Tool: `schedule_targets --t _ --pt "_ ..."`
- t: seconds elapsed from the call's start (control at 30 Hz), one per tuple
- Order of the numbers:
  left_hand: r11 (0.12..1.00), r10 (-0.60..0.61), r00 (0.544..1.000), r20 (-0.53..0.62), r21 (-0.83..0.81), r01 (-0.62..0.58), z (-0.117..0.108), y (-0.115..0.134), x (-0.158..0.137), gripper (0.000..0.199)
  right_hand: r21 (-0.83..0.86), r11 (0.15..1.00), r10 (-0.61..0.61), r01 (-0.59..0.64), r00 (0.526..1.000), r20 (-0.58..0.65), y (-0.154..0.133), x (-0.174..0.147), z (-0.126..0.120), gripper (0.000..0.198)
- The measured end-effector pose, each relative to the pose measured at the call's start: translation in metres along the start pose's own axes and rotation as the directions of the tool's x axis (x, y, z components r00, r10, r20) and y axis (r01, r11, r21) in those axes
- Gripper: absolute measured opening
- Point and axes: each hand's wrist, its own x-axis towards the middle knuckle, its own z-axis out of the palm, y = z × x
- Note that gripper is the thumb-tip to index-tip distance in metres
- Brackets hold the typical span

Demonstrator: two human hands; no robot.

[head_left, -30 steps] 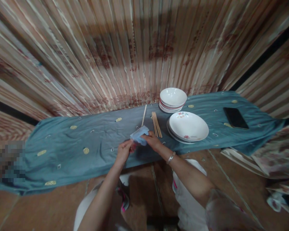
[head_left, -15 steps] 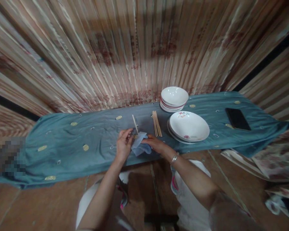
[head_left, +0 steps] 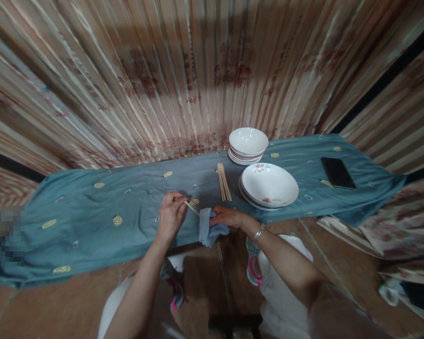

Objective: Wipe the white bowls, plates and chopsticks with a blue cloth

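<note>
My left hand pinches one end of a wooden chopstick. The chopstick slants down to the right, and its other end disappears into a blue cloth. Around that end my right hand is closed on the cloth, which hangs in folds near the table's front edge. Several more chopsticks lie side by side on the table just beyond my right hand. To their right sits a stack of wide white plates with a floral pattern, and behind it a stack of white bowls.
A blue-green patterned tablecloth covers the long narrow table. A dark flat phone-like object lies toward the right end. Pleated curtains hang close behind the table. Below me is a brown tiled floor.
My left hand has taken hold of the chopstick's free end, which stood up from the cloth before. The chopstick now tilts low to the left. The view has shifted slightly right.
</note>
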Motion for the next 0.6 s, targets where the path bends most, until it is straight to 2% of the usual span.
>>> schedule_targets --t 0.17,0.33,0.6 --pt "1.0 -0.018 0.997 0.078 0.022 0.017 -0.005 -0.003 -0.001 0.022 -0.046 0.997 0.065 -0.068 0.996 -0.063 -0.007 -0.006 -0.006 0.019" --pt "0.996 -0.023 0.996 0.084 0.092 0.016 -0.007 -0.014 -0.001 0.022 -0.09 0.991 0.083 -0.099 0.984 -0.16 -0.011 -0.01 -0.013 0.021" --pt "0.991 -0.057 0.998 0.039 0.127 0.052 -0.008 -0.027 0.0 0.023 -0.015 0.999 0.033 -0.037 0.979 -0.203 -0.009 -0.019 -0.023 0.026"
